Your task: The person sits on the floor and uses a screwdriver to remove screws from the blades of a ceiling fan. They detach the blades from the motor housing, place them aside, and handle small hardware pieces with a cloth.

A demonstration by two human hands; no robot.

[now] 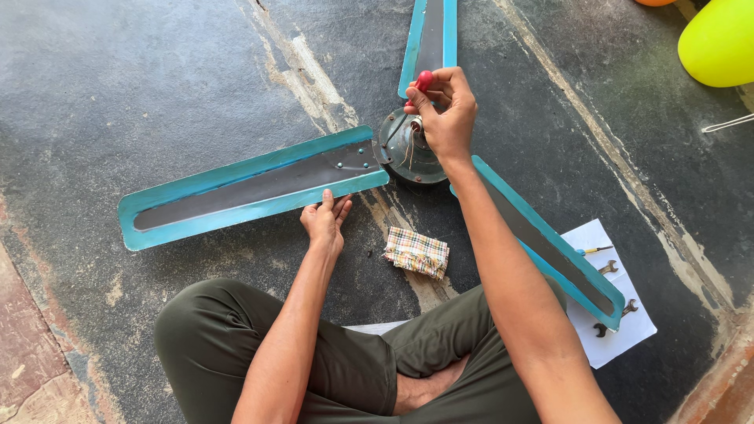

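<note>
A three-bladed ceiling fan lies flat on the dark, worn stone floor in front of a person sitting cross-legged in olive trousers. Its blades are dull grey down the middle with bright teal edges (the paint looks patchy near the tips), and they radiate from a round, grey-green metal hub with loose wires showing at its centre. The left blade stretches toward the left, another blade runs up out of view, and the third blade passes under the right forearm. The right hand is closed around a red-handled screwdriver, fingers curled tight on the handle, its shaft pointing down into the hub. The left hand rests with fingers lightly bent and fingertips pressed against the near edge of the left blade, grasping nothing. A folded checked cloth lies on the floor just below the hub. On the right, a white sheet of paper carries several small spanners.
</note>
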